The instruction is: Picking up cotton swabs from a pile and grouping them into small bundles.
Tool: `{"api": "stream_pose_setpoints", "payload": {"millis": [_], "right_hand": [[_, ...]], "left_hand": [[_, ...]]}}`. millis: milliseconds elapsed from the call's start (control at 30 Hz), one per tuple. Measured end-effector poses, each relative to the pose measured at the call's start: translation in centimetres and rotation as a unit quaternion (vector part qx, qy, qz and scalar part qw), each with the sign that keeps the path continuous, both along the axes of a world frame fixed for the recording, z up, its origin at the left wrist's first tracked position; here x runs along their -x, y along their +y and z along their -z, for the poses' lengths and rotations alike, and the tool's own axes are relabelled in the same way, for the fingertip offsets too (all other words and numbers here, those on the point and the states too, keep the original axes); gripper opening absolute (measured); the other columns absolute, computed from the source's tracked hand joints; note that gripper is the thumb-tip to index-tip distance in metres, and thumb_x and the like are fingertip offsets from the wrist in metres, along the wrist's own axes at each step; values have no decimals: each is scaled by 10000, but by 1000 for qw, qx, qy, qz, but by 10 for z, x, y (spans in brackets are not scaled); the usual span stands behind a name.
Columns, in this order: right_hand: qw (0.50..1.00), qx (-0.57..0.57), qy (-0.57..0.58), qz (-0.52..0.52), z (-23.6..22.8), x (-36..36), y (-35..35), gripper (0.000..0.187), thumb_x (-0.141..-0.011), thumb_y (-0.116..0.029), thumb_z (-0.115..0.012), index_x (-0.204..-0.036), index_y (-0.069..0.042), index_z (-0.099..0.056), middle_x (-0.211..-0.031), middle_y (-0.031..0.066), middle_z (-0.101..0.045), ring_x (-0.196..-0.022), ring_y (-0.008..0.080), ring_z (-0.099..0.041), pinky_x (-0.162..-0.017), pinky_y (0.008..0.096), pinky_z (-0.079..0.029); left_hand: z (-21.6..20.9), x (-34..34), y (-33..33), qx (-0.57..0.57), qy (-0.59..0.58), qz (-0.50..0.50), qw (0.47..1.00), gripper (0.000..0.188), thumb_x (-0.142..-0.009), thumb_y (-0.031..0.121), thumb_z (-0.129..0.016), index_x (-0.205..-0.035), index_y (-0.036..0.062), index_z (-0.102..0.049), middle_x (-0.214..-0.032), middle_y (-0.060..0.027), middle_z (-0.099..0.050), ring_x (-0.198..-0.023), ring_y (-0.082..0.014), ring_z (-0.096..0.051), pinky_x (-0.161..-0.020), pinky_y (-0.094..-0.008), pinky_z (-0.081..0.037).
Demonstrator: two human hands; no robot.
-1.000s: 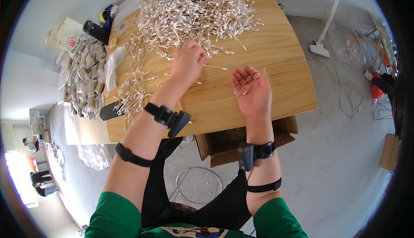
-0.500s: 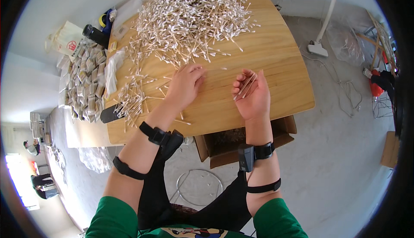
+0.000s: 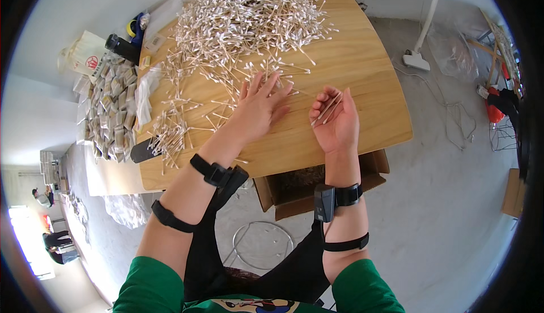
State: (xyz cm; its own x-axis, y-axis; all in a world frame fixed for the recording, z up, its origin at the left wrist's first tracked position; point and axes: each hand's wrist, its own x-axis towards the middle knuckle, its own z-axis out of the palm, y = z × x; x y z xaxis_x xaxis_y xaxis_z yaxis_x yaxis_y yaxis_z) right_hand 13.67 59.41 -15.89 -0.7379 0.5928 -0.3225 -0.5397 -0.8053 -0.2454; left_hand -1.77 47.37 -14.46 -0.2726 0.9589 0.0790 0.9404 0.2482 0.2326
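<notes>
A large heap of cotton swabs (image 3: pixel 249 21) with white tips and wooden sticks covers the far part of the wooden table (image 3: pixel 368 86). My left hand (image 3: pixel 258 108) reaches palm down to the heap's near edge, fingers spread over some loose swabs and gripping none. To its right, my right hand (image 3: pixel 337 123) is turned palm up above the tabletop. Its curled fingers hold a few cotton swabs (image 3: pixel 327 109) across the palm. A smaller bunch of swabs (image 3: pixel 169 133) lies left of my left forearm, partly over a flat black object (image 3: pixel 146 151).
Many small clear packs of swabs (image 3: pixel 113 106) are piled at the left, near a black bottle (image 3: pixel 123 47) and a cloth bag (image 3: pixel 85 52). An open cardboard box (image 3: pixel 294 191) sits below the table's front edge. A white pole (image 3: pixel 428 18) stands at the right.
My left hand has moved slightly forward and right, and its fingers have spread among swabs at the heap's edge. My right hand still holds its swabs, nearly in place.
</notes>
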Motion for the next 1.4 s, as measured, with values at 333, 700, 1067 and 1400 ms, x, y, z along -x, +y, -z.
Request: {"api": "stream_pose_setpoints", "payload": {"millis": [333,700,1067,1400], "right_hand": [[999,-21,1,37,-1,-6,5,346,-977,-358,-396,-955,-53,-558,-779,63,-568,-695,197,-542,-596,305,-448],[999,-5,-26,36,1,-7,6,326,-976,-343,-403,-930,-61,-560,-785,60,-570,-702,198,-551,-609,309,-456],[999,-22,-20,34,-2,-6,2,330,-978,-327,-403,-933,-42,-561,-794,67,-569,-703,210,-553,-620,312,-463],[999,-5,-23,44,-12,1,0,380,-983,-339,-380,-964,1,-548,-900,139,-606,-864,269,-600,-794,370,-510]], "left_hand": [[-17,14,-19,-96,-11,-24,995,153,-764,106,-645,-916,124,-642,-1081,-32,-592,-1072,-251,-508,-915,-442,-392],[-3,-1,52,-74,-54,27,995,65,-730,117,-690,-756,85,-640,-892,-67,-570,-962,-268,-518,-853,-383,-431],[1,6,45,-139,-87,-48,985,96,-745,116,-688,-762,49,-621,-884,-82,-587,-930,-298,-537,-812,-384,-443],[-23,-18,56,-172,-120,-73,975,96,-748,141,-696,-782,61,-655,-933,-86,-581,-972,-287,-533,-849,-391,-431]]}}
